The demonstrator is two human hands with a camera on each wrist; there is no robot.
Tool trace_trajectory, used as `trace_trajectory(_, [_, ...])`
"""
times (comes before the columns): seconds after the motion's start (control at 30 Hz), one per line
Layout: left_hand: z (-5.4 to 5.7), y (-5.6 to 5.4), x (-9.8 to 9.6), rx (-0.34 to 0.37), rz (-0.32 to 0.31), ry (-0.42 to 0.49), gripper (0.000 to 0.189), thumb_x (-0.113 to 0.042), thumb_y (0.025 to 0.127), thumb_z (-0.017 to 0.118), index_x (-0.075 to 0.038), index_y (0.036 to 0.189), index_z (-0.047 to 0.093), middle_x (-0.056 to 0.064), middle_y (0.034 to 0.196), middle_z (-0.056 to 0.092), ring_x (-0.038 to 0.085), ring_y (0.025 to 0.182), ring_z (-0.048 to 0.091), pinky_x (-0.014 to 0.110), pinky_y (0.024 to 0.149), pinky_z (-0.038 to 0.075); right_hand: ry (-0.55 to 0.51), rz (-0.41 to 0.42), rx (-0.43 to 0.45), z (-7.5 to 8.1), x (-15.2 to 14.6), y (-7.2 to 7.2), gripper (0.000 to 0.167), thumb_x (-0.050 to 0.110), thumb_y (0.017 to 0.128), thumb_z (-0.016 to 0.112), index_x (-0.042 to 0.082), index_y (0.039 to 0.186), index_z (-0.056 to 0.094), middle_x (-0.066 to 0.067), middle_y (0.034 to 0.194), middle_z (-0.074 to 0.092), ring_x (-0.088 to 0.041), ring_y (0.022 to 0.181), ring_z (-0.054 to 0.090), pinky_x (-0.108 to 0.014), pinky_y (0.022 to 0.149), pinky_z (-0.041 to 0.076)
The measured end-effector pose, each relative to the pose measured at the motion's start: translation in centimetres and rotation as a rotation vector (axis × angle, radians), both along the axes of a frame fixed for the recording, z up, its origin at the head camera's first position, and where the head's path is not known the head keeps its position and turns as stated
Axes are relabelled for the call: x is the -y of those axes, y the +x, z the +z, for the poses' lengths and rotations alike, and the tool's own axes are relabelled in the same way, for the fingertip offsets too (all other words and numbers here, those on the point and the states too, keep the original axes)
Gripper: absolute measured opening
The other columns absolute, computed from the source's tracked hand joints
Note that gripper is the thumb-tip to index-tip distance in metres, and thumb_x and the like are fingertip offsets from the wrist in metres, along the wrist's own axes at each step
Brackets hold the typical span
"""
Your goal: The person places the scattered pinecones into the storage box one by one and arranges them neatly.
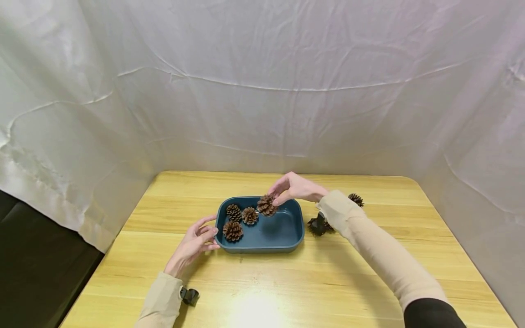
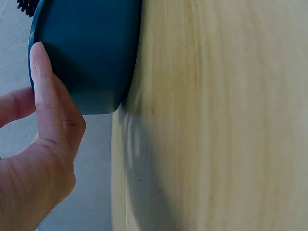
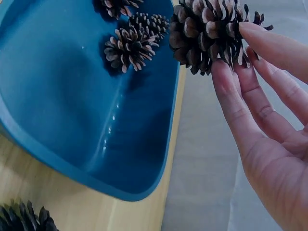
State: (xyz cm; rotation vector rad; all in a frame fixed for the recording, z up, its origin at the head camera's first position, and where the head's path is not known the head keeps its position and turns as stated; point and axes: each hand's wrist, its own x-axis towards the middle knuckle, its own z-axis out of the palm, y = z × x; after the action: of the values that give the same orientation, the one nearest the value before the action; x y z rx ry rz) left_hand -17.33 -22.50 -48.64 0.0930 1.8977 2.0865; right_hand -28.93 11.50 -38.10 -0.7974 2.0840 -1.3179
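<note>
A dark blue rectangular tub [image 1: 283,232] stands on the table with three brown pine cones inside: one at the upper left [image 1: 234,212], one beside it [image 1: 249,215] and a larger one [image 1: 233,231] nearer the front. Over the tub my right hand [image 1: 297,187] pinches another pine cone [image 3: 207,33] between thumb and fingers, above the tub floor. At the tub's left end my left hand [image 1: 194,243] holds the wall, with the thumb at the rim, as the left wrist view shows of the hand [image 2: 48,130] too.
Right of the tub, a dark pine cone [image 1: 316,227] lies partly hidden by the right wrist's camera. Farther back on that side is another pine cone [image 1: 355,199], behind the right sleeve. Pale fabric [image 1: 287,114] hangs behind the wooden table [image 1: 254,282].
</note>
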Motion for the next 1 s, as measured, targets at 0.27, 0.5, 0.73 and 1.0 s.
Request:
trace_trajectory(0.27, [0.0, 0.1, -0.1, 0.005, 0.009, 0.001, 0.06, -0.007, 0.103, 0.053, 0.003, 0.155, 0.024, 0.0, 0.101, 0.062, 0.008, 0.073, 0.064, 0.025, 0.073, 0.066, -0.033, -0.003, 0.086, -1.1, 1.2, -0.2, 0.032, -0.002, 0.083, 0.078, -0.005, 0.114, 0.069, -0.003, 0.099, 0.077, -0.014, 0.086, 0.072, -0.035, 0.086, 0.064])
trace_trajectory(0.5, [-0.1, 0.0, -0.1, 0.015, 0.029, 0.001, 0.059, -0.003, 0.103, 0.053, 0.002, 0.155, 0.025, 0.0, 0.102, 0.063, 0.008, 0.073, 0.064, 0.025, 0.073, 0.066, -0.098, -0.039, 0.23, -2.2, 2.2, 0.1, 0.032, -0.009, 0.082, 0.075, -0.007, 0.113, 0.068, -0.001, 0.098, 0.076, -0.017, 0.088, 0.072, -0.038, 0.091, 0.064])
trace_trajectory(0.73, [-0.1, 0.0, -0.2, 0.012, 0.015, 0.012, 0.06, -0.004, 0.103, 0.053, 0.002, 0.155, 0.024, 0.001, 0.102, 0.063, 0.008, 0.073, 0.065, 0.025, 0.073, 0.066, -0.176, -0.087, 0.341, -4.3, 2.8, 0.6, 0.027, -0.009, 0.082, 0.075, 0.002, 0.107, 0.072, -0.002, 0.093, 0.074, -0.017, 0.087, 0.068, -0.042, 0.098, 0.06])
trace_trajectory(1.0, [-0.1, 0.0, -0.3, 0.007, 0.01, 0.001, 0.06, -0.004, 0.103, 0.052, 0.002, 0.156, 0.024, 0.001, 0.103, 0.063, 0.008, 0.074, 0.064, 0.024, 0.073, 0.066, -0.249, -0.159, 0.396, -6.2, 3.3, 1.8, 0.025, -0.009, 0.084, 0.071, 0.007, 0.103, 0.073, 0.001, 0.099, 0.073, -0.014, 0.091, 0.065, -0.039, 0.103, 0.055])
